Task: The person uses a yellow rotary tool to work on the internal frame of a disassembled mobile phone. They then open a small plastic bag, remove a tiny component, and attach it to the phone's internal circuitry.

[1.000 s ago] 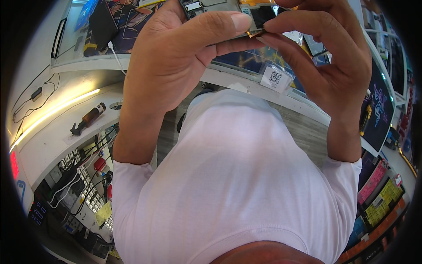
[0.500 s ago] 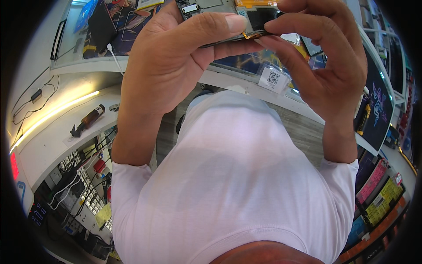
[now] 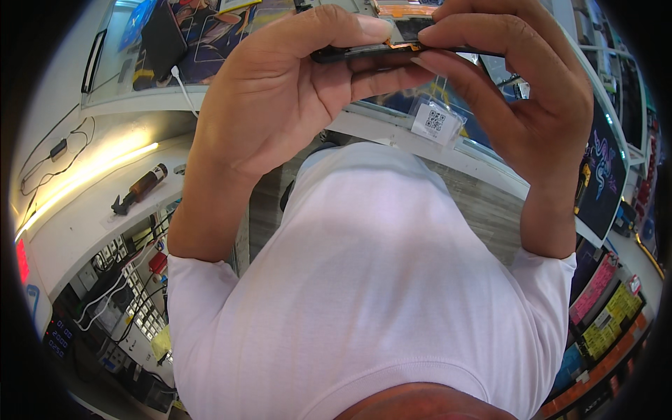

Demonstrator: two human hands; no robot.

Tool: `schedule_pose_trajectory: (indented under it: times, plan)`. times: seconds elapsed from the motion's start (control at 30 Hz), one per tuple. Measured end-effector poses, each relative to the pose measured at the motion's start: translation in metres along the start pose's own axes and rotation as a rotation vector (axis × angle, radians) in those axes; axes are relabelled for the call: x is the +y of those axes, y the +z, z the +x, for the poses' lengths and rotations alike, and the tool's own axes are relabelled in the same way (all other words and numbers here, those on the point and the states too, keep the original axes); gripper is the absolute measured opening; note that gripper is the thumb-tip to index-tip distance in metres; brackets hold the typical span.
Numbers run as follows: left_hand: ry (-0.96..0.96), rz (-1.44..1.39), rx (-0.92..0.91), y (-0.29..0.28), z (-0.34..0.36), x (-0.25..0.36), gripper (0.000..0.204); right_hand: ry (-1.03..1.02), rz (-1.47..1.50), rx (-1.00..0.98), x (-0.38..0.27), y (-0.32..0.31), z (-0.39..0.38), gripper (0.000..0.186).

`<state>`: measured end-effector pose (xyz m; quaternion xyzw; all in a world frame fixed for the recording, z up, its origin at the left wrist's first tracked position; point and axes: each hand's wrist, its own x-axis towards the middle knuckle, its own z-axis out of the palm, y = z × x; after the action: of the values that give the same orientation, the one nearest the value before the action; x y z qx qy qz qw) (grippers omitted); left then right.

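An opened phone, its inner parts bare, is held up at the top edge of the view, partly cut off. My left hand grips its left side, thumb pressed on top and fingers underneath. My right hand is closed at the near edge, thumb below and forefinger above, next to a thin orange flex cable. Whether those fingertips pinch the cable or only the phone's rim is hard to tell. A broad orange strip shows farther back on the phone.
Below the hands, a small clear bag with a white label lies at the bench edge. A dark phone with a white cable lies at the far left. A brown bottle rests on the left shelf; a dark mat is at right.
The phone has tilted so its near edge shows more and its top face less. My right hand has shifted slightly right, and my left fingers reach farther underneath.
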<state>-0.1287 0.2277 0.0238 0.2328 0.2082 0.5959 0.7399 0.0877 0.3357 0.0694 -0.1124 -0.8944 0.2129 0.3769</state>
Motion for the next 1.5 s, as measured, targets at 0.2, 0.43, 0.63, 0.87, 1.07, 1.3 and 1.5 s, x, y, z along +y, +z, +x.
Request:
schedule_pose_trajectory:
  times: [0.2,0.43,0.63,0.87,1.07,1.3,1.5]
  plan:
    - [-0.028,-0.051,0.013,0.001,-0.001,0.003,0.032,0.02,0.073,-0.038,0.002,-0.004,-0.001,0.021]
    - [-0.03,-0.063,-0.023,-0.005,-0.001,0.001,0.034,-0.124,-0.011,-0.059,0.006,0.001,-0.001,0.02]
    - [0.006,-0.043,-0.074,-0.008,-0.002,0.0,0.038,-0.002,0.06,-0.051,0.011,0.003,-0.004,0.02]
    - [0.073,0.024,-0.159,-0.015,-0.003,-0.001,0.039,-0.047,0.071,-0.036,0.006,-0.001,0.004,0.022]
    - [0.11,0.042,-0.18,-0.015,-0.002,-0.002,0.038,-0.077,-0.047,-0.057,0.0,0.001,0.011,0.023]
    - [0.035,-0.003,-0.017,0.002,0.002,0.0,0.04,-0.076,-0.156,-0.203,-0.004,-0.007,0.011,0.028]
    - [0.022,0.043,0.138,0.029,0.001,0.001,0.044,-0.376,-0.232,-0.145,0.007,-0.011,0.006,0.032]
